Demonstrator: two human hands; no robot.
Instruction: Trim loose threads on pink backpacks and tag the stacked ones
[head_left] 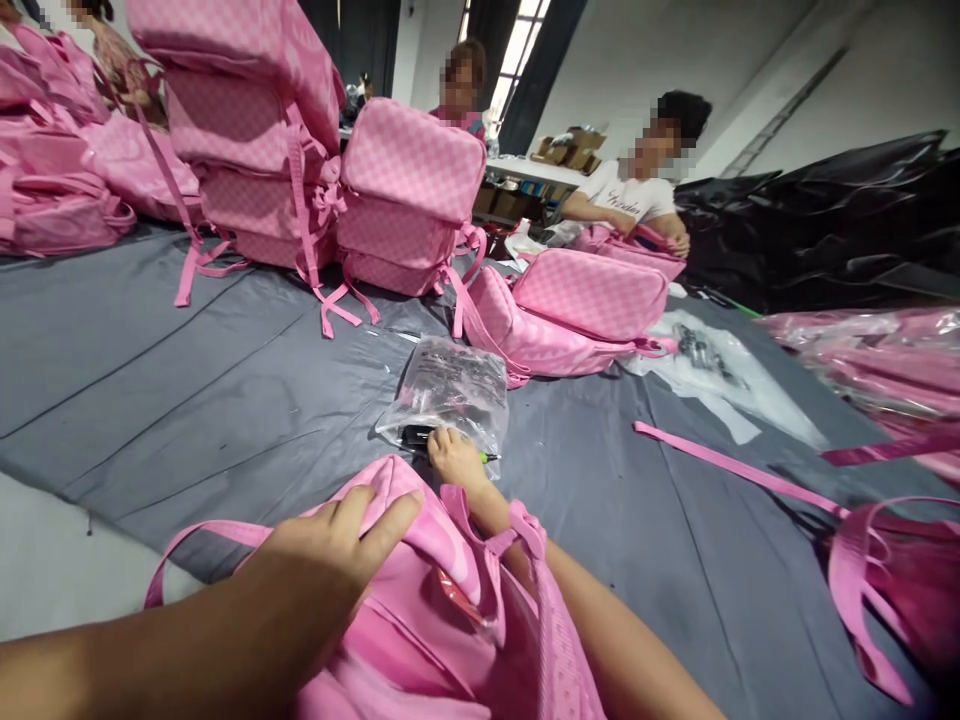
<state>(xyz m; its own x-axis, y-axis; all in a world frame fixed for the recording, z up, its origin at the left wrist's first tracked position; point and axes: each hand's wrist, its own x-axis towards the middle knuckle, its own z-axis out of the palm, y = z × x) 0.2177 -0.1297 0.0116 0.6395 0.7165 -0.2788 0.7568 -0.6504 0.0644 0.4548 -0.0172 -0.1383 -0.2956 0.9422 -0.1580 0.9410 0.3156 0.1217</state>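
Observation:
A pink backpack (420,600) lies close in front of me, its straps loose and its opening toward me. My left hand (337,540) grips its upper edge, thumb and fingers over the pink fabric. Beyond it, my right hand (454,458) reaches to a clear plastic bag (457,375) on the table, fingers curled at a small black item (415,436) with faint white print. A thin tool with a bright green part (484,457) sticks out beside that hand; its kind is not clear. My right forearm passes behind the backpack's straps.
Stacked pink checked backpacks (247,150) stand at the back left, with another stack (412,200) beside them. One backpack (592,290) lies ahead, near a person (630,200) handling another. Plastic-wrapped pink bags (885,350) and a strap (735,465) are right, on the grey-covered table (600,540).

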